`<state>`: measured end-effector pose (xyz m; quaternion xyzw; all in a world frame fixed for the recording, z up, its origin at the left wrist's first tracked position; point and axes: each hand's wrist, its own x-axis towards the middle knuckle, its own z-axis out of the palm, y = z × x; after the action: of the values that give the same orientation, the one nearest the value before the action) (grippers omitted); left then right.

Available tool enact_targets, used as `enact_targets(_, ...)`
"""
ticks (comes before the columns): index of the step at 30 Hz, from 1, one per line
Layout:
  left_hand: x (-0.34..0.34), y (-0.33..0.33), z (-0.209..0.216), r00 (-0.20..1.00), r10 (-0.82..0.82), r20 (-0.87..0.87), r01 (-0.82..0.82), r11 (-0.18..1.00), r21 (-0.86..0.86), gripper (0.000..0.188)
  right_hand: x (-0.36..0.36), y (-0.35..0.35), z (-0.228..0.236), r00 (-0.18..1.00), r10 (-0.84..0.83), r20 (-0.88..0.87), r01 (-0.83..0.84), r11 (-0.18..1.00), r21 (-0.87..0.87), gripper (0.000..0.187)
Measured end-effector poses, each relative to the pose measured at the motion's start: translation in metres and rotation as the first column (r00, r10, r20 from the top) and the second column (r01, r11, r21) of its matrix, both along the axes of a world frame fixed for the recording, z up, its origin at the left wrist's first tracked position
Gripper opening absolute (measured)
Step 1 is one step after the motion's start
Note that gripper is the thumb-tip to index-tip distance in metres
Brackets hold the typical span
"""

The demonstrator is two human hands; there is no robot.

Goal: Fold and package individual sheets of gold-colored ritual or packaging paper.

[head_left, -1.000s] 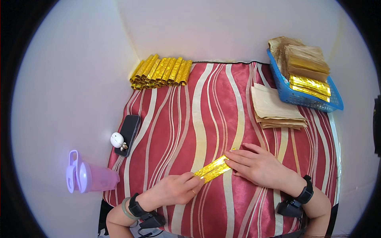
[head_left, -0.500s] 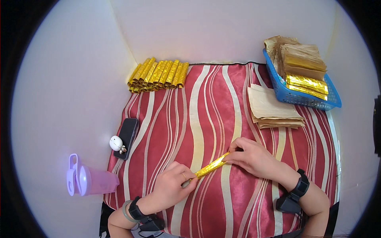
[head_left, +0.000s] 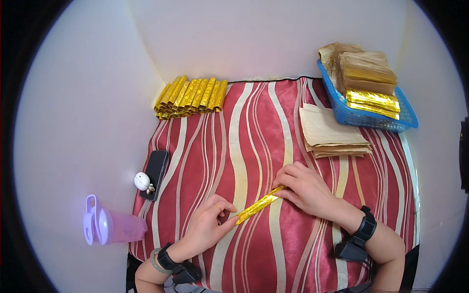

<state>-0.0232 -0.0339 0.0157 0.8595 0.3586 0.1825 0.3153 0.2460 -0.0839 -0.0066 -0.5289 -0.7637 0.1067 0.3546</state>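
Note:
A slim gold foil paper roll (head_left: 258, 207) lies slantwise over the striped cloth in front of me. My right hand (head_left: 305, 189) pinches its far right end between thumb and fingers. At the near left end is my left hand (head_left: 207, 225), its thumb tip touching or just beside the roll; I cannot tell which. The left index finger stands apart from the thumb, with the other fingers loosely bent. Beyond my hands, several finished-looking gold rolls (head_left: 190, 95) are piled side by side at the far left. A stack of tan paper sheets (head_left: 330, 127) lies at the right.
A blue plastic basket (head_left: 361, 118) at the far right holds bundled tan paper and flat gold foil pieces (head_left: 373, 101). On the left are a black phone (head_left: 158, 166), a small white case (head_left: 142, 181) and a lilac shaker bottle (head_left: 122, 227). Pale walls enclose the red striped cloth (head_left: 259, 141).
My left fingers have opened from their pinch on the roll's near end and drawn slightly back. My right hand still pinches the far end. The whole view has shifted slightly.

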Motion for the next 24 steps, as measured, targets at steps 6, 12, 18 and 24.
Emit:
enact_targets(6, -0.001, 0.001, 0.002, 0.998, -0.054, -0.017, 0.054, 0.998, 0.017, 0.018, 0.002, 0.000, 0.002, 0.998, 0.065, 0.027, -0.062, 0.994, -0.085, 0.015)
enact_targets(12, -0.001, 0.003, 0.002, 0.999, -0.046, -0.007, 0.046, 0.999, 0.010, 0.014, 0.008, -0.002, 0.005, 0.987, 0.155, -0.033, -0.155, 0.988, -0.010, 0.014)
enact_targets(18, -0.001, 0.008, -0.002, 0.992, -0.121, 0.047, 0.075, 0.831, 0.552, 0.015, 0.009, -0.004, 0.009, 0.983, 0.157, 0.095, -0.164, 0.984, 0.068, 0.013)
enact_targets(24, 0.001, 0.007, -0.008, 0.947, -0.310, -0.087, 0.299, 0.746, 0.595, 0.020, 0.013, -0.004, 0.009, 0.920, 0.148, 0.364, -0.248, 0.937, 0.246, 0.013)
